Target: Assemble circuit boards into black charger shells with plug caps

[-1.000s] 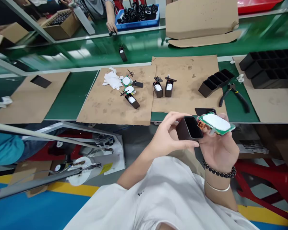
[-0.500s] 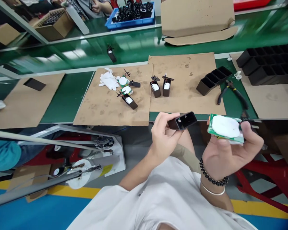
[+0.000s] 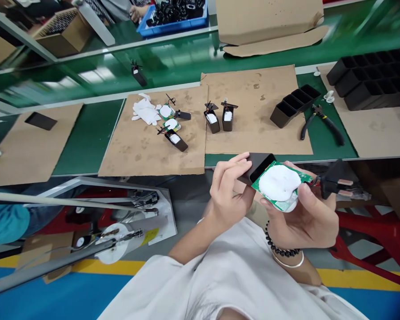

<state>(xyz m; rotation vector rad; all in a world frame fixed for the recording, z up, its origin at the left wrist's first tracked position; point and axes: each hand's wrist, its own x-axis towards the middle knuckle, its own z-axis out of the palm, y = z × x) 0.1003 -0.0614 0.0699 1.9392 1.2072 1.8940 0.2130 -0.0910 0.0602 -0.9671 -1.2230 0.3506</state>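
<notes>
My left hand [image 3: 228, 189] grips a small black rectangular housing [image 3: 258, 163], its open end facing right. My right hand [image 3: 308, 213] holds a green circuit board with a white pad [image 3: 280, 184] by its edges, the board's near end touching the housing's opening. Thin wires run from the board to a black plug piece [image 3: 335, 183] hanging at the right. Both hands are just in front of the workbench edge, above my lap.
On the cardboard mats [image 3: 253, 106] stand two filled housings [image 3: 220, 119], loose boards and a white glove [image 3: 145, 111]. A row of empty housings [image 3: 295, 106], pliers [image 3: 320, 122] and black trays [image 3: 373, 82] lie right. Behind, a green conveyor [image 3: 180, 58] carries one unit; another person's hand reaches a blue bin.
My right hand brought the board leftward from apart to the housing's opening. The plug piece now dangles to the right. The unit on the conveyor drifted left.
</notes>
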